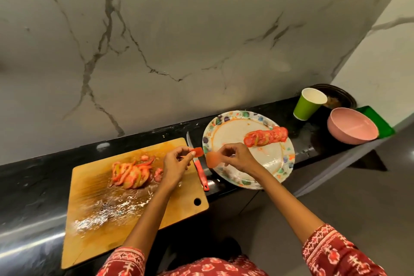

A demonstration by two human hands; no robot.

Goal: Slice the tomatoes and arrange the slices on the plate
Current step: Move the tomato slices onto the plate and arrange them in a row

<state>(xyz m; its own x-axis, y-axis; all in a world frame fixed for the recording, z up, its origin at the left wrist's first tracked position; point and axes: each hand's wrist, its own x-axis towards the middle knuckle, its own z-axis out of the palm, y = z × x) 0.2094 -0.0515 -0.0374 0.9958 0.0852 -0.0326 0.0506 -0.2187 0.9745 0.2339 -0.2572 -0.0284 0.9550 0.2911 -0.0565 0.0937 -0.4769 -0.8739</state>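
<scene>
A heap of tomato slices [131, 173] lies on the wooden cutting board [107, 213]. My left hand [175, 164] pinches one small red slice [198, 151] at the board's right edge. My right hand [237, 157] pinches another slice [212, 159], blurred, over the left rim of the patterned plate [235, 134]. A row of overlapping slices [265, 136] lies on the plate's far right side. A knife with a red handle [200, 172] rests on the counter between board and plate.
On the black counter [33, 177] to the right stand a green paper cup [308, 103], a pink bowl [351, 125], a green tray [380, 122] and a dark pan [340, 96]. A marble wall rises behind. The board is wet with juice.
</scene>
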